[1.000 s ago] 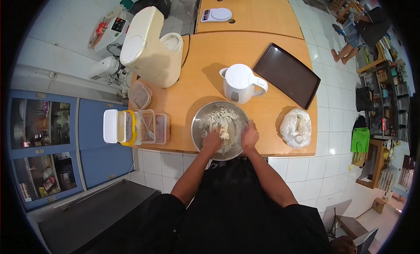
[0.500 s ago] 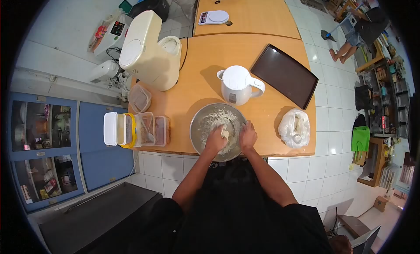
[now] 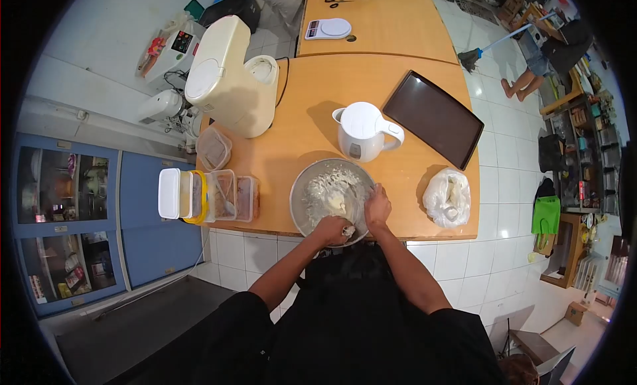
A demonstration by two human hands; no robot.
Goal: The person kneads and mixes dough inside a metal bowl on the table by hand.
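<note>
A metal mixing bowl [image 3: 300, 219] stands at the table's front edge, with crumbly pale dough [image 3: 337, 200] and floury bits spread over its inside. My left hand [image 3: 332, 231] is in the bowl's near side, fingers curled, with a clump of sticky dough showing at the fingertips. On the bowl's right rim, my right hand [image 3: 377, 208] is closed, its thumb side along the edge. Just behind the bowl stands a white electric kettle [image 3: 361, 129], handle to the right.
A dark baking tray [image 3: 434, 116] and an open plastic bag of white powder [image 3: 448, 198] lie on the right. Plastic containers [image 3: 222, 196] and a cream-coloured machine [image 3: 232, 83] stand left. A kitchen scale [image 3: 329, 29] sits farther back. At far right, a person [image 3: 541, 63] holds a mop [image 3: 470, 58].
My left hand has moved from the middle of the bowl toward its near rim, uncovering the dough in the centre. My right hand stays on the rim. The mop head has swung left.
</note>
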